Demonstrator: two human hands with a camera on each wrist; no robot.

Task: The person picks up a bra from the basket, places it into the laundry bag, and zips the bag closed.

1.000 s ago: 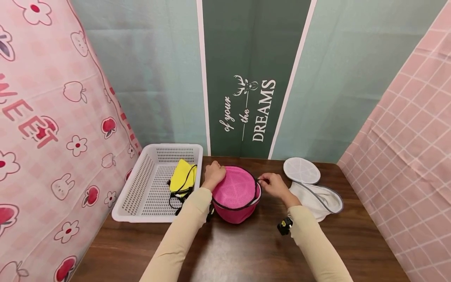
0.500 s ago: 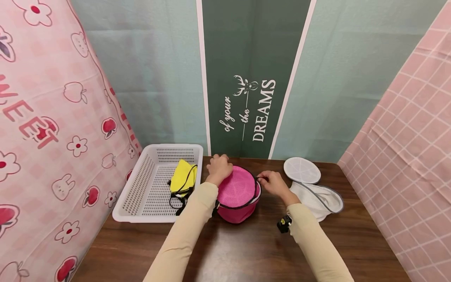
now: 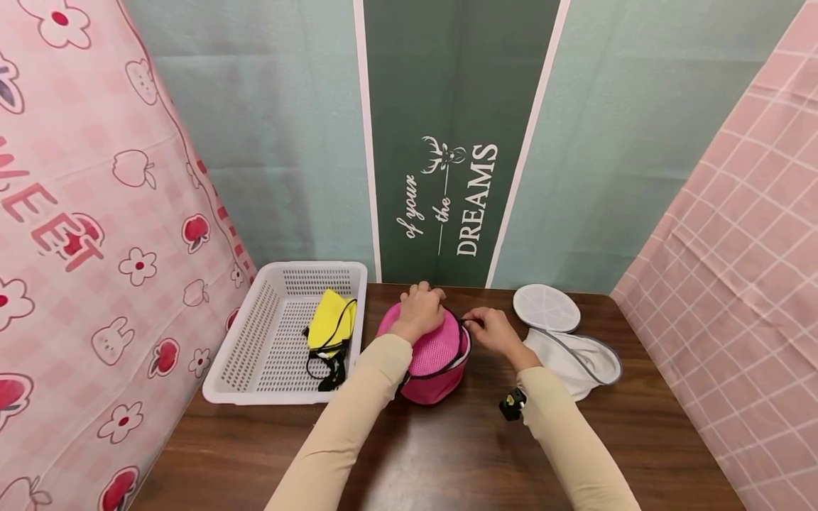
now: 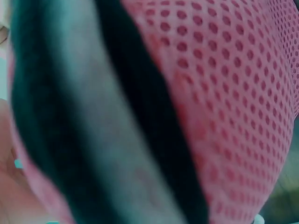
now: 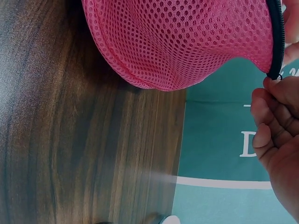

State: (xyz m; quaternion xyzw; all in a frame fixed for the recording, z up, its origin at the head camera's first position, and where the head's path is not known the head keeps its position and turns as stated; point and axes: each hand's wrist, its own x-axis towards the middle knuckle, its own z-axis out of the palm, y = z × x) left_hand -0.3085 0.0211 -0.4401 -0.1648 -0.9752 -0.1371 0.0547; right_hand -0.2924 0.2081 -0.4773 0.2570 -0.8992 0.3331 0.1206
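Note:
A round pink mesh laundry bag (image 3: 434, 351) with a black zipper edge stands on the brown table. My left hand (image 3: 422, 310) reaches over its top, fingers bent down at the far rim. In the left wrist view the mesh and two dark zipper bands (image 4: 145, 107) fill most of the picture; only part of a hand shows at the left edge. On the right side of the rim, my right hand (image 3: 491, 330) pinches the zipper's end between thumb and forefinger. The right wrist view shows this pinch at the zipper tape (image 5: 276, 42), with fingers of the other hand behind it.
Left of the bag stands a white perforated basket (image 3: 220, 376) holding a yellow cloth item (image 3: 331, 319) and black cords (image 3: 332, 369). To the right lies a white mesh bag (image 3: 562, 365) with grey trim, its round lid (image 3: 547, 309) folded back. Curtains border the table (image 3: 447, 454).
My left hand has moved right along the far rim, from the bag's left side to over its top. My right hand keeps its pinch and has shifted slightly left and up.

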